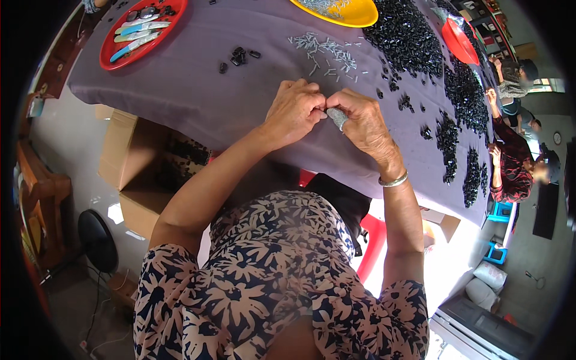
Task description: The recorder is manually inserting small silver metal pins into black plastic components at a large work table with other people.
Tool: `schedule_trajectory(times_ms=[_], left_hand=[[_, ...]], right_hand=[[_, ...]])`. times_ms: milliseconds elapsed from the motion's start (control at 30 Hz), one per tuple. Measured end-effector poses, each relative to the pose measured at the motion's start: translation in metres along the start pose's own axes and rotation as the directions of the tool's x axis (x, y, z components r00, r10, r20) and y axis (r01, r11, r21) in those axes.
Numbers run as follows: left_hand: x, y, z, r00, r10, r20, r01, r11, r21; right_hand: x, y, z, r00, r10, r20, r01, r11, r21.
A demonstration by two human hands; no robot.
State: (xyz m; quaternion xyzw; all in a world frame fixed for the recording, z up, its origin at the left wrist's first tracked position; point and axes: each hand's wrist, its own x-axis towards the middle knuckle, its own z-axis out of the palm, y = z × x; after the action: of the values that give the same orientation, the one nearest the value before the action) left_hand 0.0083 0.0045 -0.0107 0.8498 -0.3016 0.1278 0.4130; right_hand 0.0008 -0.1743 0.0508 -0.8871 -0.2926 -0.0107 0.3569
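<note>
The worktop, under its purple cloth, runs out past both arms, and the hands meet above it just inside the near edge; working low over the cloth like this seems wise, since a dropped part would land there rather than on the floor. The big heap of black pieces spreads toward the right edge, best left out of the forearm's path. The red tray by the far left corner and the yellow tray at the far edge sit well apart from the fingers.

The left hand is closed, its fingertips bunched against the thumb; the right hand is curled likewise, tips meeting the left's. What they pinch is too small to tell. Steady the left, I'd say, and let the right press gently and in line, bearing on the grey cover, which looks to be on its thumb.

Beyond the hands lie a few black parts and, smallest, loose silvery pins; single ones nearest the near edge should pick up most easily.
</note>
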Motion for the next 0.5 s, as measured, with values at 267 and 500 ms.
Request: schedule_trajectory(times_ms=[267,500], left_hand=[[-0.001,0.002,-0.003,0.999,-0.005,0.041,0.004,1.000,0.019],[0.003,0.011,0.004,0.990,-0.144,-0.017,0.135,0.960,-0.245]], right_hand=[[0.009,0.008,-0.010,0.879,0.375,0.293,-0.461,0.824,0.329],[0.042,0.022,-0.029,0.650,0.505,0.568,-0.700,0.688,0.189]])
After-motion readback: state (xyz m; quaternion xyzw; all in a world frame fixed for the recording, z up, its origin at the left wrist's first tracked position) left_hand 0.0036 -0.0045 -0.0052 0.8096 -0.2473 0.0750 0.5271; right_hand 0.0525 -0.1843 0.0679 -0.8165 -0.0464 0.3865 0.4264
